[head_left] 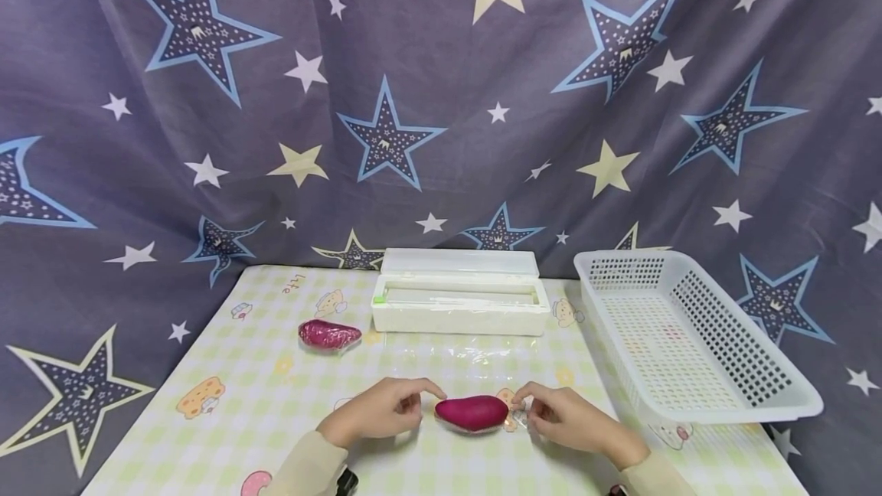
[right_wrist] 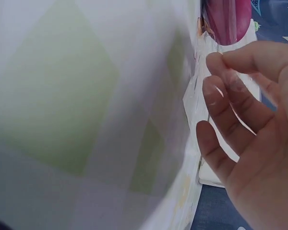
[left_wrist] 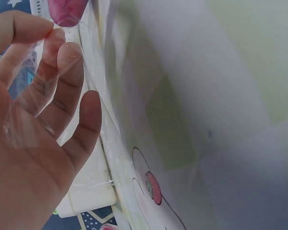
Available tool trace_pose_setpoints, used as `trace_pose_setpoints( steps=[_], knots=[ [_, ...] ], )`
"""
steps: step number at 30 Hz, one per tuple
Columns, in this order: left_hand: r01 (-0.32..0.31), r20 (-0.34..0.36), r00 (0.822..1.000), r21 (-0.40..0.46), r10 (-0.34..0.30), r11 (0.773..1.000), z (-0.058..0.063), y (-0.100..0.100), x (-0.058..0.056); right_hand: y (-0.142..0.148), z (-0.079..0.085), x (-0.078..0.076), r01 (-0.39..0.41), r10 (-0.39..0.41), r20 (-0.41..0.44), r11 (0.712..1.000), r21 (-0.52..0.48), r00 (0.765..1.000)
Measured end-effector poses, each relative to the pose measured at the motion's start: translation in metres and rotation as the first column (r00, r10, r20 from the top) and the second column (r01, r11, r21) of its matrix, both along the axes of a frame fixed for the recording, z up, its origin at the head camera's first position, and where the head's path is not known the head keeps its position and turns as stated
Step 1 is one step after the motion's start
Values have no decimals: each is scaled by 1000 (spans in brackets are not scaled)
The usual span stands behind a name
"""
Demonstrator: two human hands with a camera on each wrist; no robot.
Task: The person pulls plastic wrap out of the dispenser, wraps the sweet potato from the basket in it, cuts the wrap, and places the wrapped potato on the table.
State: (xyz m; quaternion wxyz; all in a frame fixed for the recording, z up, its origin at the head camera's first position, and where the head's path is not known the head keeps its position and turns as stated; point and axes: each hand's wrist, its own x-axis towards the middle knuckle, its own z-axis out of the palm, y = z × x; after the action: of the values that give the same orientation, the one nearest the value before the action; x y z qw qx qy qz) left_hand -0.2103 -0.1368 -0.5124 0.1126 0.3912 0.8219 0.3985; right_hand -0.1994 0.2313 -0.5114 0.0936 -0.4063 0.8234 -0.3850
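A purple sweet potato [head_left: 472,412] lies on the table between my two hands, with clear cling film [head_left: 521,417] under and around it. My left hand [head_left: 382,409] is at its left end, thumb and index finger pinching the film; the left wrist view shows the film stretched across the fingers. At the other end, my right hand [head_left: 572,418] pinches film between thumb and index finger. The sweet potato's tip [right_wrist: 229,21] hangs just past those fingertips in the right wrist view. Another sweet potato [head_left: 328,334], wrapped in shiny film, rests farther back on the left.
Behind the hands stands a long white cling film box [head_left: 460,320], its lid raised. A white perforated plastic basket [head_left: 730,413] sits along the right edge of the table. The checked tablecloth [head_left: 227,358] ends at a star-patterned curtain [head_left: 441,52].
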Motion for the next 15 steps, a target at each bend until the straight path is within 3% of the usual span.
trace_pose_setpoints(
  steps=[7,10,15],
  knots=[
    [-49,37,998,-48,50,998,1,2,0,-1,-1,-4,-27,27,-14,1000,-2,1000],
    [-86,62,994,-68,90,994,0,2,-2,-2,1,-4,-9,9,22,1000,3,1000],
    [-130,37,990,-106,134,986,-3,2,-8,-4,2,-8,47,-48,44,998,39,998]
  ],
)
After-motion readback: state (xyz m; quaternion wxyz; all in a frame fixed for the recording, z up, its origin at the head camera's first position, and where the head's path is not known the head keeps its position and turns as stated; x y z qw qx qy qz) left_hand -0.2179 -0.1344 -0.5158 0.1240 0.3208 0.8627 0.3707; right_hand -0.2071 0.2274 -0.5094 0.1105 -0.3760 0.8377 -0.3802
